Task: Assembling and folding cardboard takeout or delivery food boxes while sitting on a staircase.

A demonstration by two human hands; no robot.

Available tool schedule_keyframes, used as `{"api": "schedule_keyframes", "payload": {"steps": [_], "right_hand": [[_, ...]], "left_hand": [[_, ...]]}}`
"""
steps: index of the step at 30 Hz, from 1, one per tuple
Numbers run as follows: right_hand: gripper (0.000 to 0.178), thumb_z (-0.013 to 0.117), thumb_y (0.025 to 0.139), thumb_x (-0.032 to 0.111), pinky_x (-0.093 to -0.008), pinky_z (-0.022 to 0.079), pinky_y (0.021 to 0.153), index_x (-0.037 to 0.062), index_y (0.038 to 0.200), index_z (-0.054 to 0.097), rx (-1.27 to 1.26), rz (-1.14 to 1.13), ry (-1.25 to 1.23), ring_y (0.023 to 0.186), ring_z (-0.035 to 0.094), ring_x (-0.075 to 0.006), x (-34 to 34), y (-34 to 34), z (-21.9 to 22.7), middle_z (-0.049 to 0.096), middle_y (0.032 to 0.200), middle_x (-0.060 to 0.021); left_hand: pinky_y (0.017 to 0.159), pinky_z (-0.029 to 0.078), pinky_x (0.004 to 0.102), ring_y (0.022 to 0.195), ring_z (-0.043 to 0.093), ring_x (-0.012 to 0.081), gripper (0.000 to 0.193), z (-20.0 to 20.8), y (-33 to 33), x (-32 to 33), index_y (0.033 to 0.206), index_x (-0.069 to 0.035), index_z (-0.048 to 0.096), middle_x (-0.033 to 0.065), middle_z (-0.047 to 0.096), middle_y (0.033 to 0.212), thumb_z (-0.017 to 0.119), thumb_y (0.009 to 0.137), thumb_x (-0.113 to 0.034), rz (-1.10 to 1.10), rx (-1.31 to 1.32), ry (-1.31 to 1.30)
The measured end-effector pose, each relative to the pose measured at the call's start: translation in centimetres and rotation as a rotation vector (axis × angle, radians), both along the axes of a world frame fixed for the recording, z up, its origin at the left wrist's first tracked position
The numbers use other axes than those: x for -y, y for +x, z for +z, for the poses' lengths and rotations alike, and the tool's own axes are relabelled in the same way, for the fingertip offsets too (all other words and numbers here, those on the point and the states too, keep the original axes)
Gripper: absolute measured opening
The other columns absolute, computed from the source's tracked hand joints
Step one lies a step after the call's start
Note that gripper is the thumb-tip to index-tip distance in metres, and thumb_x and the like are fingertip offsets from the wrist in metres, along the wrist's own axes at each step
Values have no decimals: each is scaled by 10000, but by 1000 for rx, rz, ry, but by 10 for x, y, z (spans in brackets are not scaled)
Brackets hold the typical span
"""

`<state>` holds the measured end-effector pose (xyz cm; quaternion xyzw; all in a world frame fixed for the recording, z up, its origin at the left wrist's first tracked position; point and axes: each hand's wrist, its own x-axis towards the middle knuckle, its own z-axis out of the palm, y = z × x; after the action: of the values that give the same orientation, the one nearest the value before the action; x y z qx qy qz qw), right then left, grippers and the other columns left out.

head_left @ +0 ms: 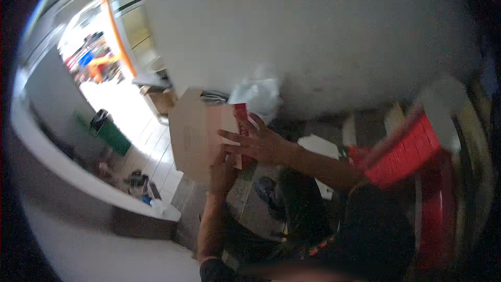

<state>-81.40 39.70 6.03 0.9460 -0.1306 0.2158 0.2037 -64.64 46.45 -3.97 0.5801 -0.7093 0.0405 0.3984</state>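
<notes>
A tan cardboard box (190, 136) stands in front of the person, with a narrow red piece (240, 110) along its right edge. The work on the box looks to be partway along: the red piece is already against that edge and both hands are on the spot together. Whether it is a separate packet or part of the box, and whether it is fastened there, I cannot tell through the blur. Nor can I see whether the box is closed, so how much is left stays unclear.

The right hand (259, 141) has its fingers spread apart, reaching over the red piece toward the face of the box. The left hand (223, 169) is at the lower right of the box, fingers pointing up close under the right hand; its grip is hidden, and I cannot tell whether it is clamped on anything.

By count: two hands, one cardboard box and one red piece at its edge. Just beyond the box's upper right is one whitish plastic bag (255, 94). Well left of the box is one green bin (116, 134). Right of the box, past the right hand, lies one pale flat piece (318, 146), and farther right one bright red stack (407, 151), whose layers are too smeared to count.
</notes>
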Motion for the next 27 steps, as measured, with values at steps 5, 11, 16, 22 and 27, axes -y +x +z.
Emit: {"api": "schedule_keyframes", "payload": {"steps": [5, 11, 16, 22, 27], "right_hand": [[433, 605, 753, 371, -651, 69, 1060, 301, 1180, 587, -149, -425, -33, 1384, 41, -414, -40, -76, 71, 257, 1488, 0], [396, 619, 728, 290, -508, 226, 1067, 197, 1113, 627, 4, -569, -116, 1258, 385, -288, -94, -193, 128, 578, 1197, -44], [319, 609, 817, 288, -408, 448, 837, 60, 1039, 633, 485, -777, -400, 920, 607, -294, -147, -323, 173, 645, 982, -115], [381, 524, 894, 342, -427, 473, 744, -5, 1036, 590, 734, -1374, -127, 792, 617, -353, -169, -480, 183, 635, 890, -200], [413, 353, 970, 336, -450, 431, 806, -15, 1041, 558, 595, -1425, -245, 918, 555, -403, -177, -545, 154, 581, 963, -237]], "left_hand": [[880, 454, 456, 979, 570, 329, 212, 77, -22, -6, 967, -47, 559, 132, 584, 1041, 595, 763, -6, -273, 267, -200], [919, 440, 482, 1088, 520, 351, 275, 171, -79, -41, 1067, -47, 498, 163, 522, 1144, 604, 815, -81, -241, 247, -721], [900, 461, 463, 1108, 510, 357, 530, 187, -154, -39, 1189, -63, 473, 176, 490, 1179, 687, 708, -119, -612, -68, -649], [997, 375, 460, 1188, 439, 382, 646, 184, -275, -30, 1269, -87, 450, 178, 446, 1293, 717, 703, -245, -1080, 118, -328], [1038, 315, 483, 1228, 392, 392, 676, 203, -372, -20, 1301, -76, 409, 193, 400, 1331, 674, 750, -364, -1115, 113, -413]]}}
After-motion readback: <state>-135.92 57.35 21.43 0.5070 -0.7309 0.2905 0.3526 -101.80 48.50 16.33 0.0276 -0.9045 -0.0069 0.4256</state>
